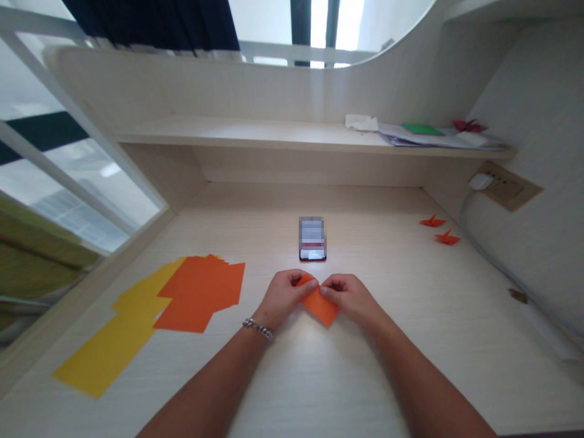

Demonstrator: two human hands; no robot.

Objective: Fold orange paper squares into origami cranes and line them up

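A folded piece of orange paper (320,306) lies on the pale wooden desk (319,377) between both hands. My left hand (285,296), with a metal bracelet on its wrist, pinches the paper's upper left edge with curled fingers. My right hand (349,296) pinches the upper right edge the same way. The fingertips of the two hands almost meet above the paper. A phone (312,239) lies flat on the desk just beyond the hands, screen up.
Loose orange sheets (201,292) overlap yellow sheets (116,340) on the desk at left. Two small folded orange paper cranes (440,230) sit at the far right. The shelf (274,135) above holds papers, a green sheet (422,129) and a red folded figure (468,126). A wall socket (502,190) with a cable is at right.
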